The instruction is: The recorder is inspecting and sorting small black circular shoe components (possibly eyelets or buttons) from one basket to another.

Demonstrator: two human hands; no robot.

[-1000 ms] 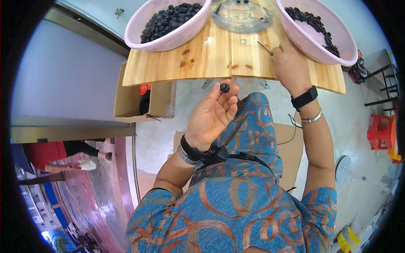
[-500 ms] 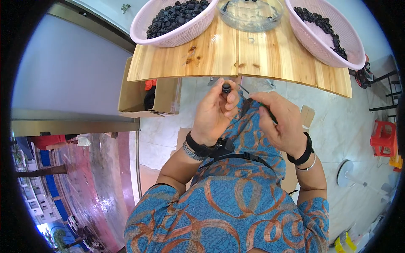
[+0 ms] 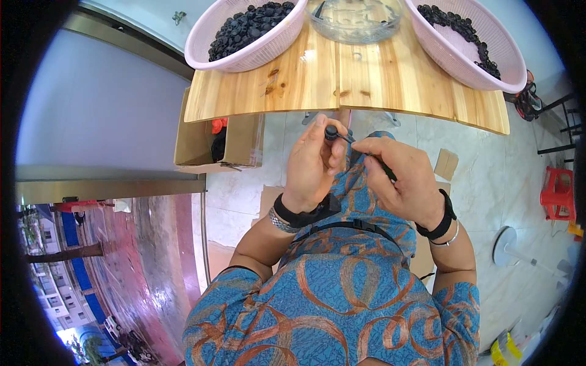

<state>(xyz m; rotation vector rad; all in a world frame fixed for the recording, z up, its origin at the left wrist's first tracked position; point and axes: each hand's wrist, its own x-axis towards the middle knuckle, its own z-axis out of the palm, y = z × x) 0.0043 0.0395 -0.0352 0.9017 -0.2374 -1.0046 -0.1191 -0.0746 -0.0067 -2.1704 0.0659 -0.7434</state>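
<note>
My left hand [image 3: 308, 171] is closed, pinching a small round black part [image 3: 330, 131] between thumb and fingers just off the table's front edge. From the right, my right hand [image 3: 400, 177] grips a thin tool with a dark shaft and green handle [image 3: 389, 171]. Its narrow tip reaches the black part; whether it goes inside or only touches the rim I cannot tell. My fingers cover much of the handle. On the wooden table [image 3: 299, 85] ahead stand two pink plastic baskets, the left basket [image 3: 259, 58] heaped with small black pieces, the right basket [image 3: 448, 67] holding fewer.
Between the baskets stands a clear round dish [image 3: 357, 35] with a few small bits in it. A cardboard box [image 3: 247, 143] sits below the table's left side. Flattened cardboard [image 3: 447, 163] lies on the floor, and a red stool [image 3: 557, 195] is far right.
My right hand has moved slightly left, bringing the tool's tip from beside the black part up to it. The left hand still holds the part.
</note>
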